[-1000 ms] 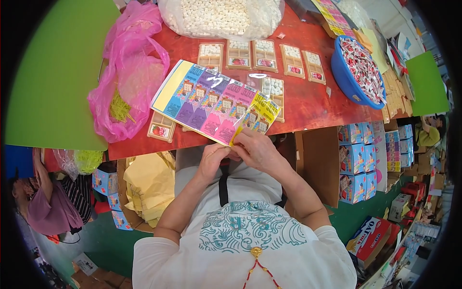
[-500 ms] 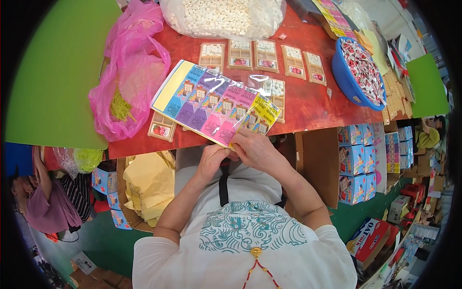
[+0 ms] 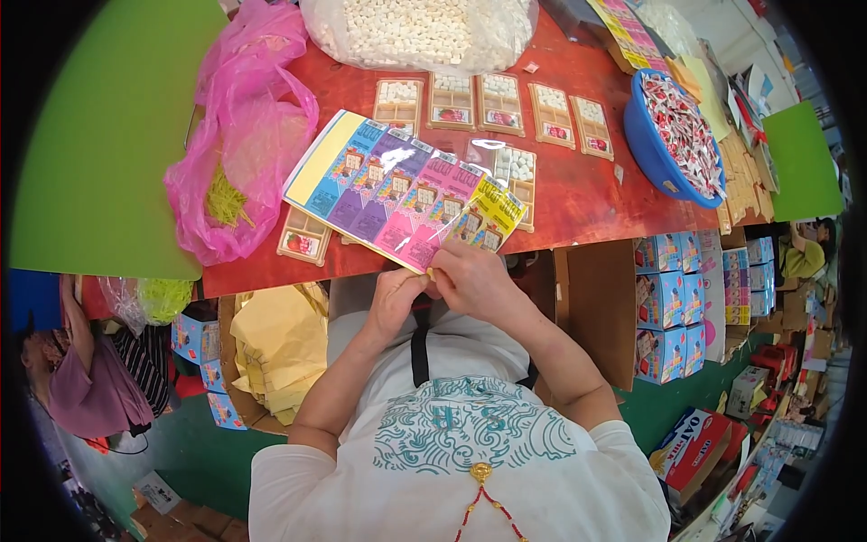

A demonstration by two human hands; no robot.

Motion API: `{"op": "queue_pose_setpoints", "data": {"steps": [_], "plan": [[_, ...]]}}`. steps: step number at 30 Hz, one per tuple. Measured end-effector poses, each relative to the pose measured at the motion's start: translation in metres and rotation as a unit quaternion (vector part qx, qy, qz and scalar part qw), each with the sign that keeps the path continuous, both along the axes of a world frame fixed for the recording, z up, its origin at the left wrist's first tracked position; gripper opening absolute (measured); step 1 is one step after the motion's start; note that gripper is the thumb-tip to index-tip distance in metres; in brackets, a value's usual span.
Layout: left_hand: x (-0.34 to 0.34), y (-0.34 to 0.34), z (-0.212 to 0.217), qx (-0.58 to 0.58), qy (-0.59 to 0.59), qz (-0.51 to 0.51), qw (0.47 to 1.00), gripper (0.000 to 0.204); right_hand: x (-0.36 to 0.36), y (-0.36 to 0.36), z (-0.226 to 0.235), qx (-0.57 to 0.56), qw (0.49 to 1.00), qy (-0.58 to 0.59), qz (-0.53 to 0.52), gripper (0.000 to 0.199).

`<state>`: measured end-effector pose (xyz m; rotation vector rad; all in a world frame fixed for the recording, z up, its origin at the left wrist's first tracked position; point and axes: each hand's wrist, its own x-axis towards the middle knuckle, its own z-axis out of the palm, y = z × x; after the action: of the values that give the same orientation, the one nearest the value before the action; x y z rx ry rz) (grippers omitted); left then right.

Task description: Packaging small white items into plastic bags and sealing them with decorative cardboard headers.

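Both hands meet at the near edge of a red table (image 3: pixel 578 194). My left hand (image 3: pixel 397 298) and my right hand (image 3: pixel 470 280) pinch the near edge of a fanned stack of glossy printed cards (image 3: pixel 397 190) in yellow, blue, purple, pink and yellow-green. The fan lies tilted over the table, partly covering a clear plastic tray of white pieces (image 3: pixel 515 172). The fingertips are tucked under the cards' edge.
A row of filled clear trays (image 3: pixel 497 99) lies beyond the cards. A big clear bag of white pieces (image 3: pixel 415 32) sits at the far edge, a pink bag (image 3: pixel 244 135) at left, a blue basin of wrapped sweets (image 3: pixel 677 135) at right. Cardboard box (image 3: pixel 596 307) and small blue boxes (image 3: pixel 668 298) stand right.
Both hands and the fanned cards stay in almost the same place; the fingers have shifted slightly along the cards' near edge.
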<state>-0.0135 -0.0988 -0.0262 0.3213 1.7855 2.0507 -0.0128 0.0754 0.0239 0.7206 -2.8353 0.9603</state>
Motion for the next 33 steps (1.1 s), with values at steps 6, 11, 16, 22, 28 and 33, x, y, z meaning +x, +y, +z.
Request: {"op": "queue_pose_setpoints", "data": {"steps": [6,11,16,22,28,33], "plan": [[-0.008,-0.001,-0.005,0.05,-0.038,-0.032,0.997,0.034,-0.014,0.015,-0.022,-0.209,0.971,-0.114,-0.033,0.002],[-0.005,0.009,0.01,0.149,-0.131,0.026,0.98,0.043,-0.009,0.015,-0.023,-0.202,0.976,-0.079,-0.013,0.002],[-0.003,0.012,0.013,0.2,-0.118,0.076,0.97,0.038,-0.01,0.035,-0.017,-0.371,0.897,-0.233,-0.055,0.007],[-0.012,0.007,0.013,0.203,-0.108,0.114,0.967,0.035,-0.022,0.109,0.015,-0.774,0.583,-0.241,-0.059,0.016],[-0.024,0.009,0.03,0.177,-0.048,0.146,0.972,0.03,0.001,0.196,0.027,-0.877,0.479,-0.017,-0.047,0.032],[-0.046,0.005,0.075,0.084,0.082,0.17,0.978,0.026,0.035,0.26,0.018,-0.838,0.537,0.09,0.024,0.041]]}}
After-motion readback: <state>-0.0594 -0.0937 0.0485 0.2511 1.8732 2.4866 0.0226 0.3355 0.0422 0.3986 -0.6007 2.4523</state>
